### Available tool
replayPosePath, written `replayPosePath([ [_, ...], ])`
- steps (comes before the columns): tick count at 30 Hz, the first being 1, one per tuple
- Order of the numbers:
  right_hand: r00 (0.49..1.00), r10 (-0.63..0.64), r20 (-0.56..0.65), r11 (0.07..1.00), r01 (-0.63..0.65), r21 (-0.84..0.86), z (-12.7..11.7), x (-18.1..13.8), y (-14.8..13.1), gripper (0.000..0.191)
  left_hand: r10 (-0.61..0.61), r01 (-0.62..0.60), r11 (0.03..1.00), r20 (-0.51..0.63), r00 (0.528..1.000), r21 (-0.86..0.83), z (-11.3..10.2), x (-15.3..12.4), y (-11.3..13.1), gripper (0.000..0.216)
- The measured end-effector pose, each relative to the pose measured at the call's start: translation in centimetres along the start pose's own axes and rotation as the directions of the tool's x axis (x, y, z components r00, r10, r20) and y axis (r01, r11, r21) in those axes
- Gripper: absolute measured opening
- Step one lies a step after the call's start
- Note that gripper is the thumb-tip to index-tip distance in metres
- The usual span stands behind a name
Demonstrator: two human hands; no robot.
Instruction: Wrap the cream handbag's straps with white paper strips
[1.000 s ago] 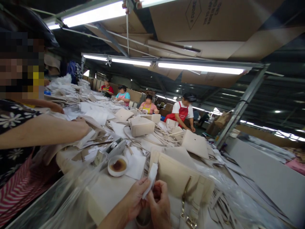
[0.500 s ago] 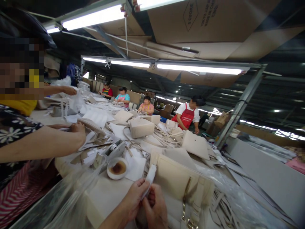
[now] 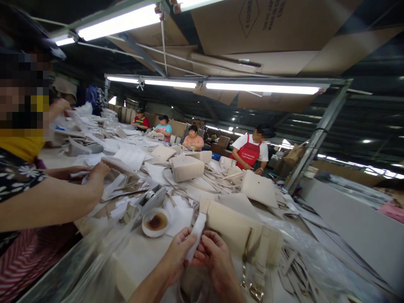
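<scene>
We hold a white strip (image 3: 196, 230) upright between both hands at the near edge of the table (image 3: 142, 252). Our left hand (image 3: 177, 255) pinches its lower end with thumb and fingers closed on it; our right hand (image 3: 217, 261) closes its fingertips on the same end from the right. The cream bag (image 3: 235, 231) lies just behind. To do this well, we keep the strip taut and straight, clear of the glue dish (image 3: 155, 221) to the left.
</scene>
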State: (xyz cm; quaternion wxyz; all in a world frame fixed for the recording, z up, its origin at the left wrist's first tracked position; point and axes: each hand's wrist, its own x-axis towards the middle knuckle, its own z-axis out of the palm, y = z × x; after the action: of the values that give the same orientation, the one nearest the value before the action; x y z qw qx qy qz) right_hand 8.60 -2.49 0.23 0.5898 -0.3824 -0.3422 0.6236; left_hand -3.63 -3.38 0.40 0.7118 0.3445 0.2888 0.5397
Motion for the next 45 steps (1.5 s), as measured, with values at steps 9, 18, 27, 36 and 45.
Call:
replayPosePath([
  [9,0.999,-0.037,0.011,0.988,0.038,-0.147,1.6,0.5,0.2,0.04,0.008,-0.006,0.998,-0.034,0.999,0.061,0.4,0.0,-0.3,0.053],
  [18,0.991,-0.047,0.124,0.979,0.07,-0.19,0.8,-0.7,1.2,0.048,-0.089,0.088,0.994,-0.016,0.996,-0.068,-0.7,0.5,0.6,0.053],
  [27,0.98,-0.075,0.182,0.974,0.111,-0.196,1.6,-1.3,1.2,0.055,0.074,-0.068,0.996,-0.113,0.991,0.061,-0.2,0.5,-0.9,0.048],
  [36,0.97,0.072,0.231,0.96,-0.005,-0.279,1.7,1.8,0.1,0.056,0.165,-0.14,0.967,-0.104,0.981,0.214,-0.2,0.7,-1.2,0.05],
  [45,0.992,0.013,0.128,0.968,0.02,-0.252,1.7,2.0,0.6,0.049,-0.181,0.17,0.948,-0.018,0.983,-0.27,-0.8,-1.2,-1.1,0.045],
])
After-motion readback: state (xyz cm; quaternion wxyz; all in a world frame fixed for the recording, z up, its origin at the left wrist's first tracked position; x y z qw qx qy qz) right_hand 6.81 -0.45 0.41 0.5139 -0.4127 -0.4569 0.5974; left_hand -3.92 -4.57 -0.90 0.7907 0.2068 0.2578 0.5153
